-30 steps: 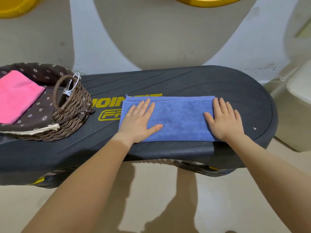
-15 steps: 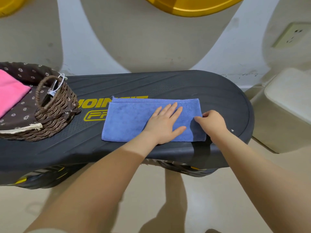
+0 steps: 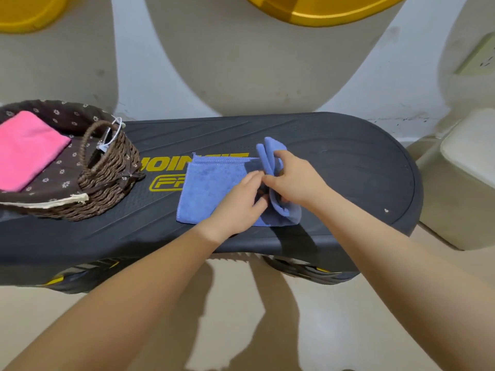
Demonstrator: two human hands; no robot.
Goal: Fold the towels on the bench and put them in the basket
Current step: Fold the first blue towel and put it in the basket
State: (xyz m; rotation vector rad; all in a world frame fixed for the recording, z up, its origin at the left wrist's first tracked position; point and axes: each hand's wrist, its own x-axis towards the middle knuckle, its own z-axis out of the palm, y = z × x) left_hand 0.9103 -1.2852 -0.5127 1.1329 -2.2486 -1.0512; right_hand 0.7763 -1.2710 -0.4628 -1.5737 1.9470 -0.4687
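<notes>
A blue towel [image 3: 214,183], folded into a strip, lies on the black bench [image 3: 334,156] over its yellow lettering. My right hand [image 3: 292,180] grips the towel's right end and holds it lifted and turned toward the left. My left hand [image 3: 241,204] rests on the middle of the towel, fingers bent, touching the raised end. A brown wicker basket [image 3: 107,178] with a dark flowered lining stands on the bench's left end. A folded pink towel [image 3: 24,148] lies inside it.
A cream-coloured bin or seat [image 3: 466,178] stands on the floor right of the bench. The wall rises directly behind the bench, with a socket [image 3: 479,60] at the upper right. Yellow rounded objects [image 3: 321,9] hang above. Beige floor lies below.
My right hand closed on the towel's right end and raised it leftward. My left hand slid from the left part to the middle of the towel.
</notes>
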